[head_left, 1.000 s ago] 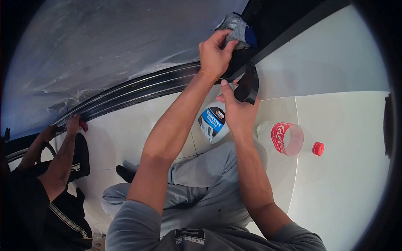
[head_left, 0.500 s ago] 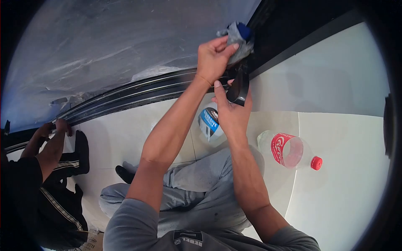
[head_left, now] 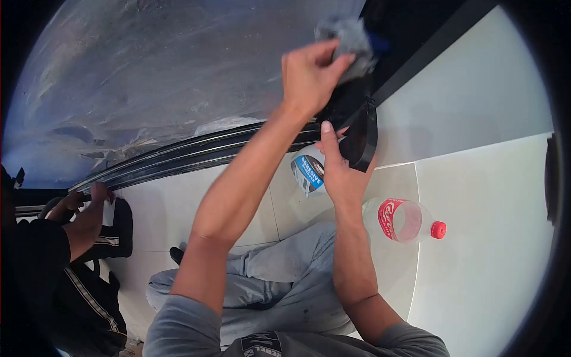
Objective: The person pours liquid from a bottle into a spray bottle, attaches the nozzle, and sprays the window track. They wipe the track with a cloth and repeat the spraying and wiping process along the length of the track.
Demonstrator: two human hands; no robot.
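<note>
White floor tiles [head_left: 476,250]; left hand [head_left: 306,77] pinches grey rag [head_left: 351,38] on frame, right hand [head_left: 345,172] grips loosened black strip [head_left: 364,143] (adhesive remover bottle [head_left: 309,172] beside); strip part-detached.

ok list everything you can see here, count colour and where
cloth: 1, grey with a blue part, top centre, pinched in the left hand against the dark frame
black strip: 1, black, looped, held by the right hand just below the cloth
adhesive remover bottle: 1, clear with a blue and white label, on the floor behind the right hand
soda bottle: 1, clear with red label and red cap, lying on the floor at right
film-covered panel: 1, bluish grey, wrinkled, upper left
dark track: 1, black, running along the panel's lower edge
floor tiles: white, right and centre
co-worker: 1, dark clothes, lower left, hands at the track
left hand: 1, gripping the cloth
right hand: 1, holding the strip
</note>
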